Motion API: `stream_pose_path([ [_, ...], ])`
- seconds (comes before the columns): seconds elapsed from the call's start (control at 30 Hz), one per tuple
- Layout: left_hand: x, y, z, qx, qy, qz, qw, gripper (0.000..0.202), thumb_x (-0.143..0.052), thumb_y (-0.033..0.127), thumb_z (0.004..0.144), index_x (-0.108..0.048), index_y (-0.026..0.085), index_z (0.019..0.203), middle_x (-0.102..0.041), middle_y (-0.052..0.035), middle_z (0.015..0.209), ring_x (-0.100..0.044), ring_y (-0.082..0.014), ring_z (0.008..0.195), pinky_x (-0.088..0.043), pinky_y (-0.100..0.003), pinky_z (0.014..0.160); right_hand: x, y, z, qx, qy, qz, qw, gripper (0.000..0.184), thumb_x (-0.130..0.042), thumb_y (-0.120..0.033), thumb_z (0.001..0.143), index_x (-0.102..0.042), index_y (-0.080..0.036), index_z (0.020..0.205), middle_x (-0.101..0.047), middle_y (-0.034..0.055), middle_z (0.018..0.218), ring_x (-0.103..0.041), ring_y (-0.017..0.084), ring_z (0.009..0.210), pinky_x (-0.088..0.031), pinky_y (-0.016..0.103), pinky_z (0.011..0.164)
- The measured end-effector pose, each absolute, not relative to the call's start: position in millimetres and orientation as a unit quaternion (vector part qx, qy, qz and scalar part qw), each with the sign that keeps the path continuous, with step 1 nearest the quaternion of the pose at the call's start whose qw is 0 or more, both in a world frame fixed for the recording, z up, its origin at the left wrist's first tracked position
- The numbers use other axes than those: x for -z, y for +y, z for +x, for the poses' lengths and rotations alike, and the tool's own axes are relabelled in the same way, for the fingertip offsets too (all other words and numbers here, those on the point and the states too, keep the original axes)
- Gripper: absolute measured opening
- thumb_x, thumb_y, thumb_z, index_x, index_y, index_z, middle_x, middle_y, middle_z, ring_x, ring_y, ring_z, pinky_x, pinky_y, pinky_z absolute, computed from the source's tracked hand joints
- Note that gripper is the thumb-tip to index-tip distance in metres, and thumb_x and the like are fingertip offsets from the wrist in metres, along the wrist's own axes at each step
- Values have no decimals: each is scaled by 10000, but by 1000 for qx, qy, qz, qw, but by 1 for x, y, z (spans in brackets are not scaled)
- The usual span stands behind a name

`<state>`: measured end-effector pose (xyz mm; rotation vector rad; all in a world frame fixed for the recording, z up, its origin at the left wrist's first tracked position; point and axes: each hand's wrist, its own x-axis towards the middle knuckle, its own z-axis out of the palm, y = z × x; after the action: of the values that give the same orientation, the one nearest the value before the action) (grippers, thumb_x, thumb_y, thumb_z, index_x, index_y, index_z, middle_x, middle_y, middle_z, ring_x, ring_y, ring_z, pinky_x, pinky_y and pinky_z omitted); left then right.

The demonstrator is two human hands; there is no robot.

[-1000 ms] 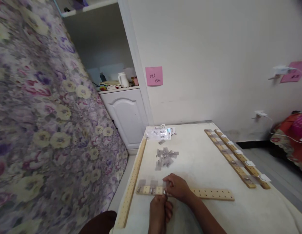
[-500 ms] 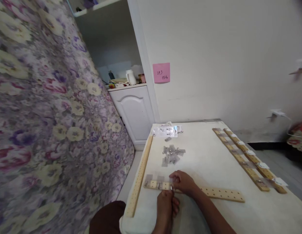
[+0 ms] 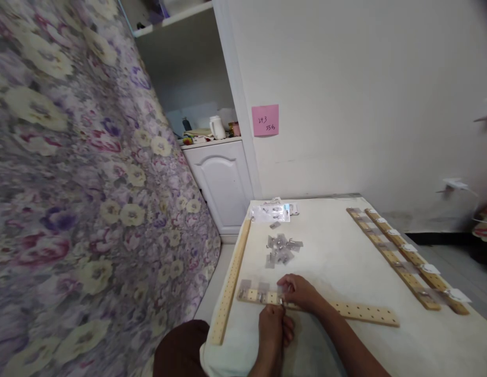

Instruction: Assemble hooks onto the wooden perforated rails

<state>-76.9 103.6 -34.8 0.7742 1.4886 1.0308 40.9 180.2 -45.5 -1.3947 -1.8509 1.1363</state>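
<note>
A wooden strip with holes [image 3: 357,311] lies across the near part of the white table [image 3: 338,262]. Two small clear hooks sit on its left end [image 3: 253,291]. My right hand [image 3: 302,293] rests on the strip, fingers pinched on a small clear hook at the strip. My left hand [image 3: 275,330] comes up from below, fingertips pinched at the same spot on a small metal piece. A pile of clear hooks [image 3: 281,248] lies beyond my hands.
A long wooden strip [image 3: 231,285] runs along the table's left edge. Two more strips with hooks [image 3: 404,262] lie at the right. Hook packets [image 3: 273,212] sit at the far edge. A floral cloth [image 3: 78,183] hangs left; a white cabinet [image 3: 222,178] stands behind.
The view has shifted, so everything sits further right in the picture. Both hands stay pinched at the same spot on the near strip.
</note>
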Motion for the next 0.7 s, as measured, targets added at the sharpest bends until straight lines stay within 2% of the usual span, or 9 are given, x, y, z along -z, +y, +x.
stream_pose_path([
  [0.27,36,103,-79,-444,619,330,558,228,-468,390,719,-449,200,595,-549,27,391,-384,-58,249,-185,-170,289,45,177,43,-419,-694,-501,303,385,-667,-223,617,-676,-174,998,-672,27,845,-598,159,736,-436,245,657],
  [0.43,37,102,-77,-448,618,331,555,183,-462,346,719,-451,199,611,-555,31,398,-388,-54,254,-184,-164,292,45,177,44,-412,-690,-495,331,260,-551,-226,721,-681,-176,940,-664,20,779,-599,160,730,-437,251,668],
  [0.7,37,102,-75,-447,622,331,551,202,-469,368,718,-479,191,622,-544,36,396,-383,-53,257,-173,-167,289,45,177,46,-410,-685,-490,349,244,-511,-216,742,-667,-169,923,-665,14,752,-602,153,713,-434,232,644],
])
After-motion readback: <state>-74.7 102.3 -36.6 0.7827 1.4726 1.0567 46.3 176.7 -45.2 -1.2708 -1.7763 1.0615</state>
